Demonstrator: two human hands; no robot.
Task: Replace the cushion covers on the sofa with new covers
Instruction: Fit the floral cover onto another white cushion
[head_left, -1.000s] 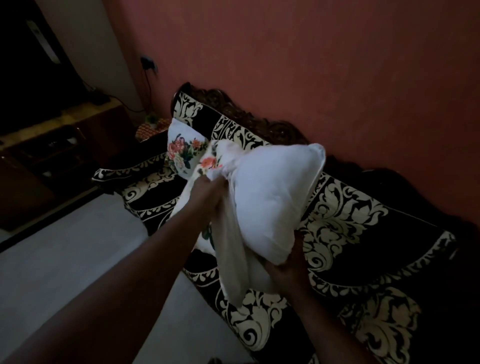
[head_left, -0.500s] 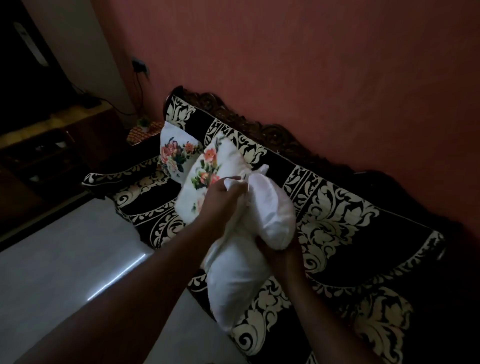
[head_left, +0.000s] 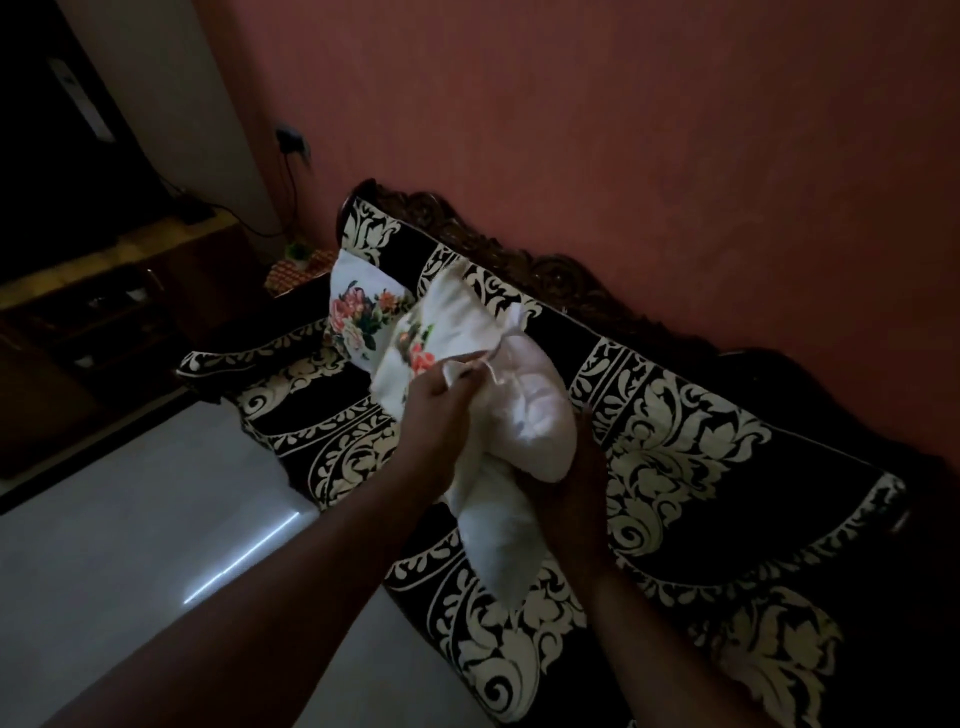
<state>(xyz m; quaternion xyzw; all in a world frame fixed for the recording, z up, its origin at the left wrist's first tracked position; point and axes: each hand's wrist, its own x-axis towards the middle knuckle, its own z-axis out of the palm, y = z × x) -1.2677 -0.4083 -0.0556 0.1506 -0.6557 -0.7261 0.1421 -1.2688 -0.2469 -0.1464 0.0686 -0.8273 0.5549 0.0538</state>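
Note:
I hold a plain white cushion (head_left: 524, 415) in the air over the black sofa (head_left: 727, 493) with cream leaf patterns. A white cover with a flower print (head_left: 436, 338) is bunched around the cushion's upper left part. My left hand (head_left: 441, 400) grips the edge of this cover. My right hand (head_left: 571, 483) squeezes the cushion from below and the right. The cushion's lower end hangs down toward the seat. Another flower-print cushion (head_left: 358, 312) leans in the sofa's far left corner.
A pink wall rises behind the sofa's carved wooden back (head_left: 519, 260). Pale floor (head_left: 130, 519) lies to the left. A dark wooden cabinet (head_left: 78, 312) stands at the far left, with a socket and cable (head_left: 288, 143) on the wall beyond.
The white cushion was held up wide and flat; now it is lowered, folded and squeezed between both hands. The flower-print cover has come further over its upper part.

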